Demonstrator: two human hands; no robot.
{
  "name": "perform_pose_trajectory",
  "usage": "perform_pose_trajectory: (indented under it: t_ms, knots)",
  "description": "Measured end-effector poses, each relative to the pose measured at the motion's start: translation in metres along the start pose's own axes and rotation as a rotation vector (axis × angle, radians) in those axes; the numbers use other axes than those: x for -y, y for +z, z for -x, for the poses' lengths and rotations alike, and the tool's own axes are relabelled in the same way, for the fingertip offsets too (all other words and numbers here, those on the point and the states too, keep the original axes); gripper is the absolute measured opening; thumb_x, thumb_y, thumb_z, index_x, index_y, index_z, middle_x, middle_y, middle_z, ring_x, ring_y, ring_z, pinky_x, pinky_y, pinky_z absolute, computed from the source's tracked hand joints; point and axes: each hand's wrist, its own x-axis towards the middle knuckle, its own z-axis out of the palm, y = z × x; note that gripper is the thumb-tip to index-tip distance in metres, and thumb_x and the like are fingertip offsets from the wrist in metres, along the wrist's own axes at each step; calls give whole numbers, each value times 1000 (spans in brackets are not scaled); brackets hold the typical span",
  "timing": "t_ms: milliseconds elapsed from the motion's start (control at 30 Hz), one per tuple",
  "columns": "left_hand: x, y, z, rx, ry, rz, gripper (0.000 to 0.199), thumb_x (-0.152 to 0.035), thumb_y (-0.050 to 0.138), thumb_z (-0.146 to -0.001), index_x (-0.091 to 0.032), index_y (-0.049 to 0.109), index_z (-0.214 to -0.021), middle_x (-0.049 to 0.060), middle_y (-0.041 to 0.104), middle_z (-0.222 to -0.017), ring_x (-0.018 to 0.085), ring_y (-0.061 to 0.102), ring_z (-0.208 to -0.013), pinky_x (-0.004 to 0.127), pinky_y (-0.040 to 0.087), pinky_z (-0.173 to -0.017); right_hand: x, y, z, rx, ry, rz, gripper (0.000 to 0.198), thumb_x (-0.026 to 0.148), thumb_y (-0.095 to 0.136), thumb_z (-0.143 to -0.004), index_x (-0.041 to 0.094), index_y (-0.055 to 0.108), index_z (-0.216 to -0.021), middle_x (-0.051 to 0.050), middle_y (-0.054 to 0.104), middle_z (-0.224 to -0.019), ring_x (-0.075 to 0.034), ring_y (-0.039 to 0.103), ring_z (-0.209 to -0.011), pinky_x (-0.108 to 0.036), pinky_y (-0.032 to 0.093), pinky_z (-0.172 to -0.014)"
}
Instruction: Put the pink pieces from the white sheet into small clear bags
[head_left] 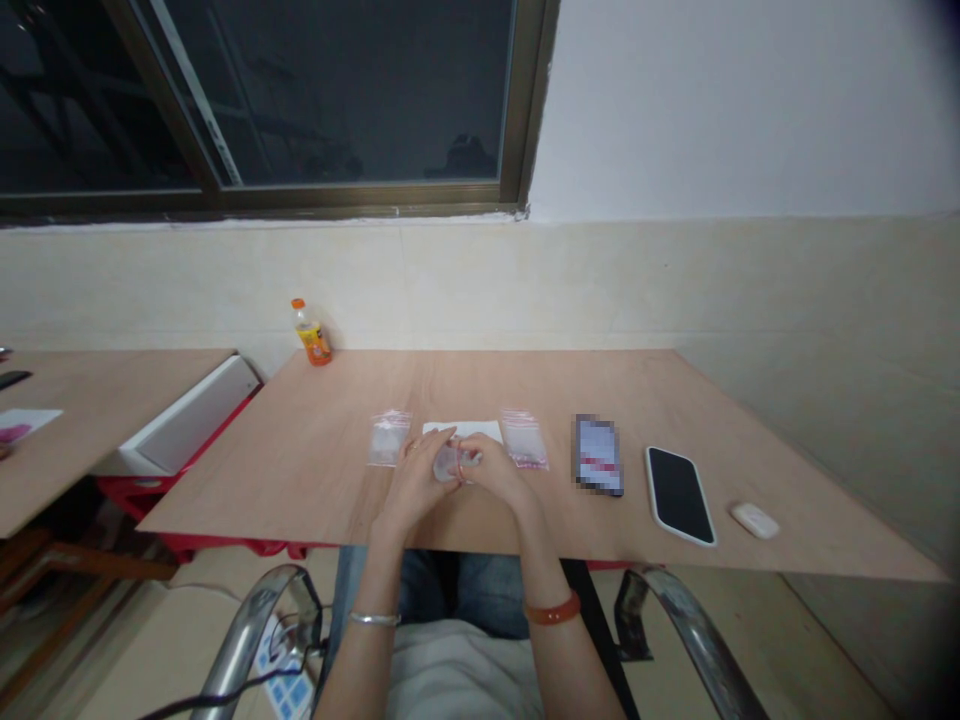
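My left hand (418, 478) is curled round a small translucent round item (445, 464), whose exact kind I cannot make out. From the other side, my right hand (491, 466) has its fingers bent against the same item, its fingertips partly hidden. Both hands are over a white sheet (481, 430) on the table. Just left of them lies a clear zip bag (388, 440) with something pale inside. Another clear zip bag (525, 440), with a pinkish edge, lies close to my right hand.
On the wooden table (300, 480), a blurred-screen phone (598, 455), a white-edged phone (680, 496) and a small white case (754, 520) lie to the right. An orange drink bottle (312, 335) stands at the back left. Metal chair armrests (251, 630) flank me.
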Motion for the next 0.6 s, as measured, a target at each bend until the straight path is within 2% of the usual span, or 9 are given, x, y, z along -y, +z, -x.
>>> perform_pose_trajectory:
  t_ms: [133, 233, 333, 400, 500, 600]
  knots:
    - [-2, -8, 0, 12, -22, 28, 55, -20, 71, -65, -24, 54, -118, 7, 62, -117, 25, 54, -109, 43, 35, -99, 5, 2, -1, 32, -80, -29, 28, 5, 64, -63, 21, 72, -85, -3, 67, -94, -19, 61, -90, -31, 47, -83]
    - [0, -9, 0, 6, -36, 29, 45, -21, 71, -66, -24, 58, -109, 5, 64, -112, 24, 56, -106, 44, 35, -98, 7, 2, -2, 36, -118, -63, 19, 10, 62, -69, 22, 72, -81, -4, 68, -92, -19, 61, -90, -31, 47, -84]
    - [10, -8, 0, -70, -72, 22, 43, -24, 69, -68, -22, 57, -109, 6, 64, -111, 24, 56, -106, 45, 36, -97, 6, 1, -4, -12, -146, -117, 13, 20, 60, -77, 22, 72, -80, -4, 69, -90, -18, 62, -88, -31, 47, -81]
    - [21, -8, 1, -157, -101, 25, 43, -27, 68, -70, -20, 55, -111, 8, 63, -111, 25, 57, -106, 45, 39, -95, 1, 2, -6, -98, -146, -131, 13, 24, 60, -78, 22, 72, -84, -5, 69, -91, -19, 62, -89, -30, 48, -79]
    - [38, -9, 3, -267, -120, 20, 43, -28, 68, -70, -17, 54, -110, 11, 62, -112, 26, 57, -106, 45, 42, -92, -13, 7, -9, -236, -99, -8, 14, 23, 62, -77, 22, 72, -87, -7, 68, -94, -20, 60, -92, -33, 46, -82]
    - [47, -12, 3, -329, -110, 32, 40, -27, 68, -70, -17, 54, -106, 11, 63, -108, 26, 58, -103, 44, 44, -91, -27, 17, -10, -238, -44, 199, 16, 17, 64, -74, 22, 73, -86, -9, 66, -102, -22, 58, -99, -36, 44, -88]
